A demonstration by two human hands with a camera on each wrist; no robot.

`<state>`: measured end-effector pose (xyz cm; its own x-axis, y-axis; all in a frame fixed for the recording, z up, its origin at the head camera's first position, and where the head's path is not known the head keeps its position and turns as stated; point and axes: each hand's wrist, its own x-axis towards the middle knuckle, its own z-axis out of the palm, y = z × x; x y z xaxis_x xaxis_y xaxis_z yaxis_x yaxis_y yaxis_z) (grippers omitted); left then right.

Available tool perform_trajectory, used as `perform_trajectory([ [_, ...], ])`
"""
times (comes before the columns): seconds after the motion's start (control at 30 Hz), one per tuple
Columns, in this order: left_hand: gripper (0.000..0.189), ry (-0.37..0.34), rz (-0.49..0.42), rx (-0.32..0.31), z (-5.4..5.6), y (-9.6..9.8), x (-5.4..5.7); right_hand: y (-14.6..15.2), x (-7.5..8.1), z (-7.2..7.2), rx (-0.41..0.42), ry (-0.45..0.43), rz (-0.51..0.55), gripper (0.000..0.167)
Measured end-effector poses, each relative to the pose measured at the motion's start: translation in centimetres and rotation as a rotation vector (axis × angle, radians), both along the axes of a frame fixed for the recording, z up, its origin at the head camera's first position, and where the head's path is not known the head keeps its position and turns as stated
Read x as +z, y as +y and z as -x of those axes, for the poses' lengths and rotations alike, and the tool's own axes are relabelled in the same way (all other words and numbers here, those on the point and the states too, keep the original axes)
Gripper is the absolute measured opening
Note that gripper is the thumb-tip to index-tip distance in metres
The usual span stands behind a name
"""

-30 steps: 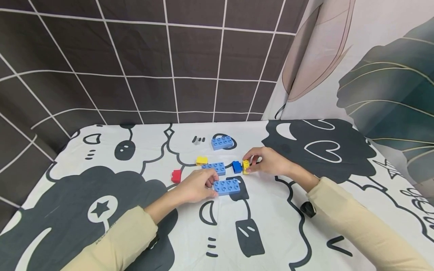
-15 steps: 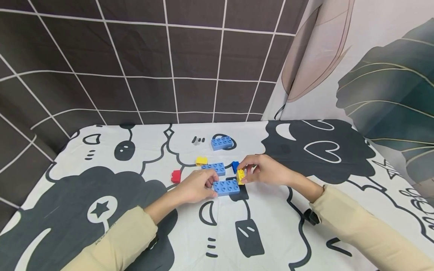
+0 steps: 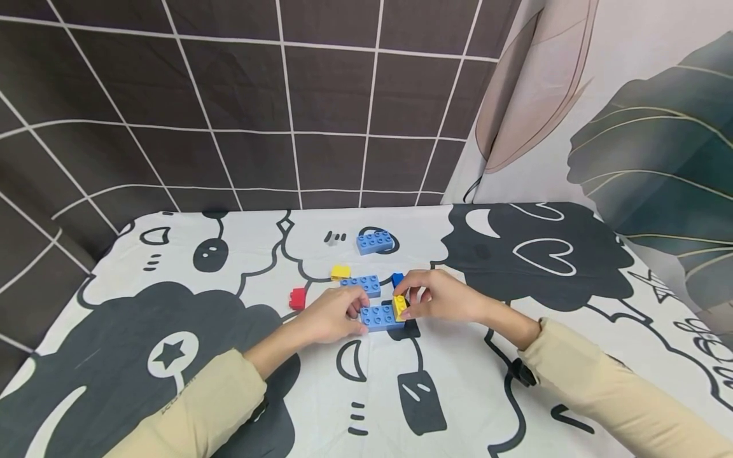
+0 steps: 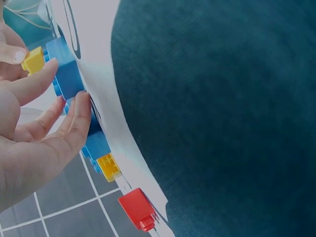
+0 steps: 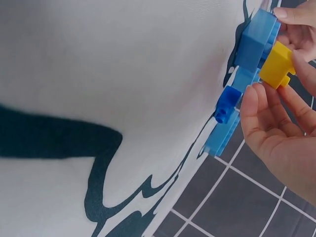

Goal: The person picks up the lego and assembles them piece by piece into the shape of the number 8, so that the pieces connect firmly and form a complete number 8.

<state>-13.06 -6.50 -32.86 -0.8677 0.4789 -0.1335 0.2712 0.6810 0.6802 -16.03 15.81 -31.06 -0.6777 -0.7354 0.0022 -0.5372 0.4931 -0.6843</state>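
Observation:
My left hand [image 3: 329, 313] pinches the left end of the nearest light blue toy building brick [image 3: 375, 320], which lies flat on the cloth, studs up. Over that brick's right end, my right hand [image 3: 445, 296] holds a small yellow brick [image 3: 399, 308] between thumb and fingers. In the right wrist view the yellow brick [image 5: 277, 65] is right against the light blue brick's [image 5: 256, 42] studded side; whether it is pressed on cannot be told. A dark blue brick [image 3: 397, 278] lies just behind the right fingers, partly hidden.
Behind the left hand lies a second light blue brick [image 3: 369, 285], beside another yellow brick [image 3: 340, 271]. A red brick [image 3: 297, 298] lies to the left. Farther back is a third light blue brick [image 3: 375, 242]. A dark gridded curtain [image 3: 326, 95] rises behind the patterned cloth [image 3: 321, 407].
My right hand has carried the yellow brick from beside the dark blue brick leftward and nearer, onto or just above the light blue brick's right end. The left hand has stayed in place.

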Motion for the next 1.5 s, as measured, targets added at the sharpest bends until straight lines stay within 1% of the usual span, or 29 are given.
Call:
perform_trajectory([
  [0.3, 0.028, 0.011, 0.000, -0.008, 0.08, -0.01, -0.30, -0.09, -0.25, -0.19, 0.004, 0.016, 0.009, 0.029],
  [0.67, 0.029, 0.008, 0.013, -0.002, -0.05, 0.00, -0.20, -0.13, -0.42, -0.25, -0.008, 0.021, 0.025, 0.029],
  [1.07, 0.028, 0.027, 0.000, -0.009, -0.11, 0.05, -0.14, -0.13, -0.53, -0.20, 0.007, 0.049, 0.037, 0.029],
  [1.27, 0.028, 0.023, 0.004, -0.004, -0.04, 0.09, -0.11, -0.10, -0.56, -0.10, 0.010, 0.051, 0.041, 0.029],
  [1.5, 0.028, 0.024, 0.004, -0.005, -0.08, 0.00, -0.12, -0.31, -0.48, -0.26, 0.009, 0.088, 0.030, 0.028],
])
